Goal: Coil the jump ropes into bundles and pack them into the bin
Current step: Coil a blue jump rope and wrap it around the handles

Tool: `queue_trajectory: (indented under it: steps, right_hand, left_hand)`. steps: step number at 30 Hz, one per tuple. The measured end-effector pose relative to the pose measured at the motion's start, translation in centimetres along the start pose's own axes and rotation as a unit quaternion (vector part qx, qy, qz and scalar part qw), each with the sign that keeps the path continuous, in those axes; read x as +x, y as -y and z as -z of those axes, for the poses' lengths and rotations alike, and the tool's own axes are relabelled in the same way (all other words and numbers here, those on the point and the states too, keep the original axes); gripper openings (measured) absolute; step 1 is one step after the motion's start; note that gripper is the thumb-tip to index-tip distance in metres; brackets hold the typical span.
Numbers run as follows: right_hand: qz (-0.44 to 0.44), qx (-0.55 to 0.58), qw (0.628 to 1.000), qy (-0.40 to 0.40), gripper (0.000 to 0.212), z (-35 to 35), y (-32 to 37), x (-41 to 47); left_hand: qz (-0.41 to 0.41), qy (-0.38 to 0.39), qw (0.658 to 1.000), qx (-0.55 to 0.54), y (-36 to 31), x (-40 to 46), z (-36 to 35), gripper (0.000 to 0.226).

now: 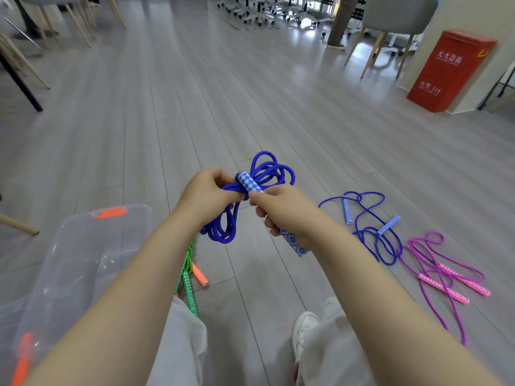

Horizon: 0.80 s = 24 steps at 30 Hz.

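A blue jump rope (267, 169) is bunched into loops between both hands above the floor. My left hand (207, 195) grips the gathered strands. My right hand (281, 210) pinches one blue-and-white patterned handle (250, 183) at the bundle, and the other handle (292, 242) sticks out below its palm. A second blue rope (370, 218) lies loose on the floor to the right. Beyond it lies a purple rope with pink handles (443, 277). Green and orange handles (192, 285) show under my left forearm. The clear plastic bin (83, 252) with orange latches stands at lower left.
Grey plank flooring stretches ahead. A red fire-extinguisher box (451, 71) stands at the far right beside chair legs (373, 51). Chair and table legs line the left edge. A person's leg (338, 23) shows at the back. My white shoe (303, 330) and grey trousers are below.
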State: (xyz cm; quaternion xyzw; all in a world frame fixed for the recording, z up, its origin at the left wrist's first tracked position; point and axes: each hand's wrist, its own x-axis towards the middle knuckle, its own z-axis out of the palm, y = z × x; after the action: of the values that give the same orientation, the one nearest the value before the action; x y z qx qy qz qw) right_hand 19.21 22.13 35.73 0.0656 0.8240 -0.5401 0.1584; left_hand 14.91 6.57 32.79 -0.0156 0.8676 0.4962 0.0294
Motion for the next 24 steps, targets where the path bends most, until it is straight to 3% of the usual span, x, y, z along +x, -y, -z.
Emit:
queue_trajectory:
  steps: [3,8,12,19,24]
  right_hand:
    - [0.04,-0.059,0.997,0.002,0.024,-0.3,0.0,-0.1]
    - [0.06,-0.196,0.979,0.001,0.036,-1.0,-0.7,0.4]
    - [0.041,-0.137,0.99,-0.019,0.046,-1.5,-1.2,1.1]
    - [0.025,-0.083,0.996,0.033,0.007,-0.3,-1.3,1.3]
    - [0.033,-0.077,0.996,0.016,0.006,0.7,-1.3,1.3]
  left_hand:
    - [0.004,-0.007,0.999,-0.041,-0.2,0.0,-0.3,0.02]
    - [0.053,0.012,0.991,-0.123,-0.1,0.0,-0.9,0.022]
    - [0.091,0.031,0.969,-0.227,-0.4,0.2,-1.2,0.021]
    - [0.087,0.073,0.954,-0.278,-0.9,-0.3,-1.0,0.018]
    - [0.069,0.125,0.944,-0.296,-0.9,-0.1,-0.8,0.019]
